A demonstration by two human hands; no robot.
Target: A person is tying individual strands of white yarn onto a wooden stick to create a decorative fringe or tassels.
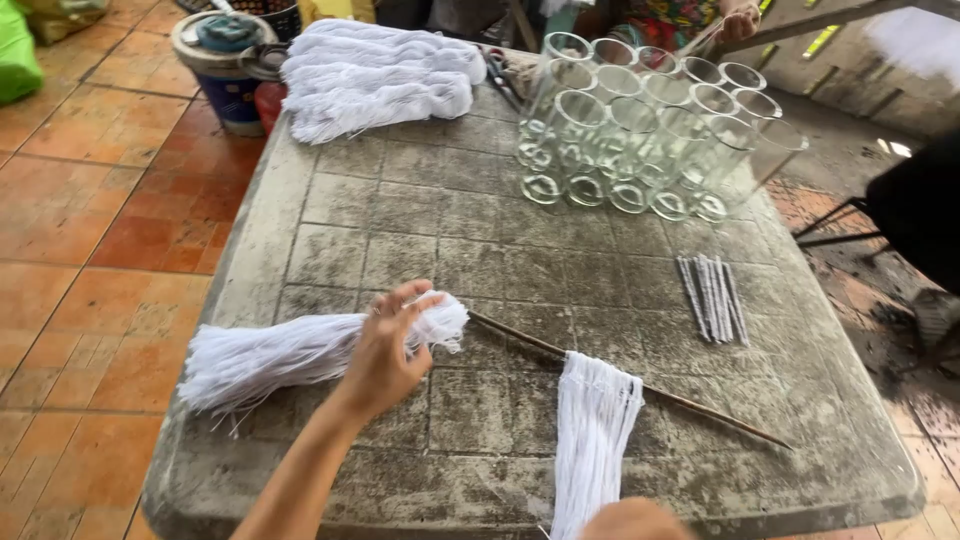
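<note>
Right, left hand (385,352): fingers (412,297) pinched on the looped end of a white string bundle (290,355) lying across the near-left of the surface (430,200). Right hand (632,520) barely in frame at the bottom edge; grip state can't be told. Just above it, white strings (592,435) hang draped over a thin brown stick (640,385). Further out: short grey rods (712,297) to the right, clear glass tumblers (640,150) clustered far right, white yarn hanks (375,75) far left.
</note>
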